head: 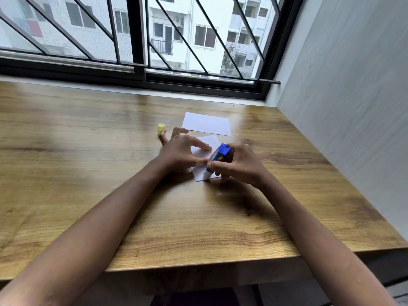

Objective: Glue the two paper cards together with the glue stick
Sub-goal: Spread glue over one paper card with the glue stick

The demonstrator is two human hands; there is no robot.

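Currently the glue stick sits in the right hand, thumb and fingers curled round its blue barrel. Its long axis leans, blue base up and away from the body, white tip down on the near corner of the near card. The left hand rests on that card's left part, with its straight index finger and thumb lying on the paper; the other fingers arch over the table beyond it.

Most of the card lies beyond the tip, toward the window, so the next stroke likely runs away from the body, between the 2 hands. How much glue is already down cannot be told.

The far card lies flat just beyond the near one, with a thin strip of wood between them. The left fingertips are closer to it than the right hand, so the left hand looks better placed to fetch it. A yellow cap stands beside the left little finger.
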